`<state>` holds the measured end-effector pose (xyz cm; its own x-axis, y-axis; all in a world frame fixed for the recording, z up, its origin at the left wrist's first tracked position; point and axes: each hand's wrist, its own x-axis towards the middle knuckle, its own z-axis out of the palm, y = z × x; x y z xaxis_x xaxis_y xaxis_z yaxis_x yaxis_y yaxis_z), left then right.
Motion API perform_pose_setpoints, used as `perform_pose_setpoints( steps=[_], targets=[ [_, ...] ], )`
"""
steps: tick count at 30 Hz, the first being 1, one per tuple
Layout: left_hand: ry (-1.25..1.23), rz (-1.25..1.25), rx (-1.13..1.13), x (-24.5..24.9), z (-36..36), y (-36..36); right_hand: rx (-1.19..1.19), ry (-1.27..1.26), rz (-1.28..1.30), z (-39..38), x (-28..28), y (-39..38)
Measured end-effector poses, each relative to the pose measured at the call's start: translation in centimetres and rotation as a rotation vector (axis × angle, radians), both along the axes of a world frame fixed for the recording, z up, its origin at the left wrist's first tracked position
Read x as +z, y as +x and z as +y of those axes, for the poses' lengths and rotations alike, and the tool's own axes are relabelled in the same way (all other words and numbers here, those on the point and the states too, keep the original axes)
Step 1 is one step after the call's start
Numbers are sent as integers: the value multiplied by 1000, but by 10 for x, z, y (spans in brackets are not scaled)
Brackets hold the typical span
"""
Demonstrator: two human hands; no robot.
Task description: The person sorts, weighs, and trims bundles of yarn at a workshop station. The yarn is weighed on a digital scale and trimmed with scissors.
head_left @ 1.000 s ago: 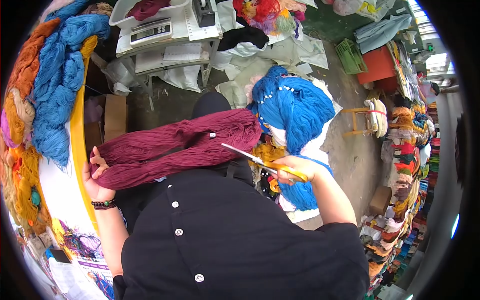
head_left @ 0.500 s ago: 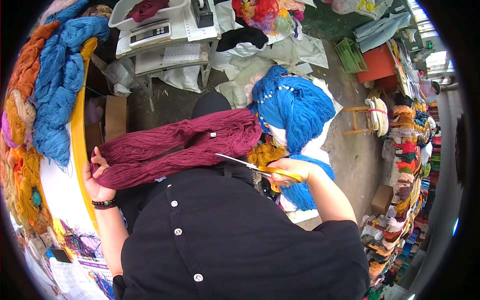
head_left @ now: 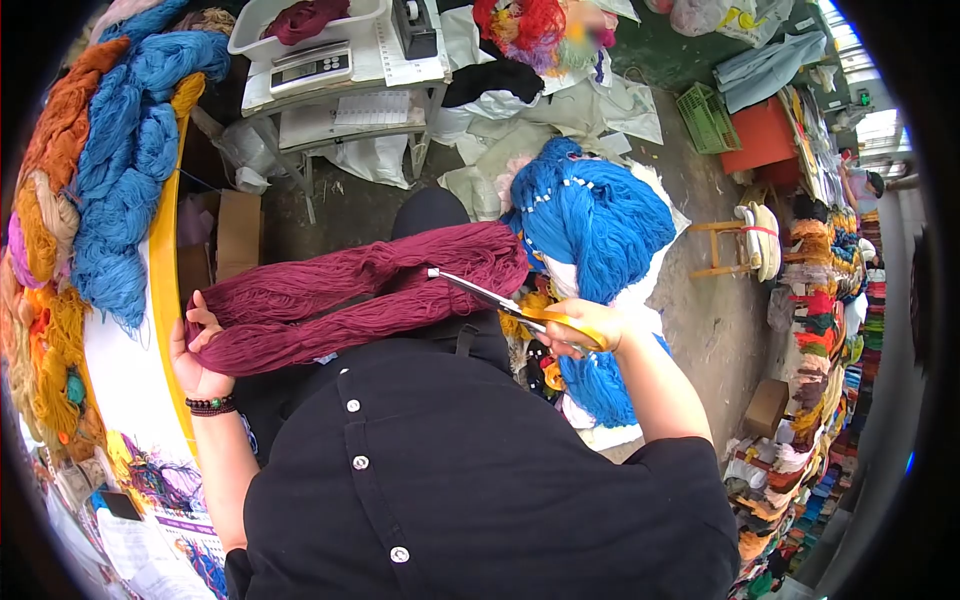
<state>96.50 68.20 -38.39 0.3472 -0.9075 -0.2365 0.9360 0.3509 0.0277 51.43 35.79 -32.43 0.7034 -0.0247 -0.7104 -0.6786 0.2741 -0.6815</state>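
Observation:
A long loop of maroon yarn, a skein (head_left: 330,325), stretches across my lap. My left hand (head_left: 203,350) grips its left end, thumb and fingers curled round the strands. In my right hand (head_left: 583,330) is a pair of scissors (head_left: 478,289) with yellow handles, its blades pointing left over the skein. The blade tips are right at a small white tag (head_left: 432,272) on the yarn. Close beyond the right hand lies a big heap of blue yarn (head_left: 605,225) with a row of white ties across it. Some mustard yarn (head_left: 537,300) shows under the scissors.
On the left, a yellow-edged table (head_left: 165,290) bears blue yarn (head_left: 125,170) and orange yarn (head_left: 70,130). A small stand ahead holds a scale (head_left: 312,66) and a white bin (head_left: 245,40). To the right are a wooden stool (head_left: 718,250), a green crate (head_left: 705,118) and shelves of coloured yarn.
The scissors have tilted up and their tips have moved up onto the white tag. My right hand has shifted slightly; my left hand keeps its hold. The whole view has shifted a little.

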Motion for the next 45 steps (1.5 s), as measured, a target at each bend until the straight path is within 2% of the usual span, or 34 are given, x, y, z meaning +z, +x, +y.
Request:
perform_pose_setpoints(
  steps=[3,4,6,7,9,10,12,26,29,33,36,40,41,43,44,45],
  targets=[
    [-5,58,26,3,-1,1,22,-21,15,4,5,16],
    [-22,88,37,8,-3,0,23,-48,-61,8,-2,22],
    [-37,141,57,16,-9,-3,262,-378,-472,9,-10,45],
    [-41,132,67,20,-12,-5,341,-259,-344,9,-5,59],
    [-66,136,73,29,-17,-10,442,-219,-242,16,-8,81],
    [-63,124,84,31,-18,-10,479,-216,-323,18,-9,93],
    [-64,124,92,40,-21,-12,536,-200,-302,23,-9,112],
    [-115,154,80,60,-26,-22,546,-69,-279,29,7,145],
    [-104,162,92,59,-22,-20,607,-81,-308,27,4,147],
    [-67,164,124,51,-12,-14,460,104,-450,20,10,149],
    [-49,63,127,64,-15,-15,340,191,-555,22,17,157],
    [-205,-288,-2,146,-31,-12,271,203,-610,47,42,178],
    [-186,-378,31,172,-34,-13,230,261,-684,54,54,183],
    [-304,-532,10,208,-38,-8,244,256,-707,57,71,186],
    [-320,-639,23,222,-38,-6,250,240,-811,58,73,189],
    [-325,-717,25,229,-35,0,251,90,-841,57,80,189]
  ],
)
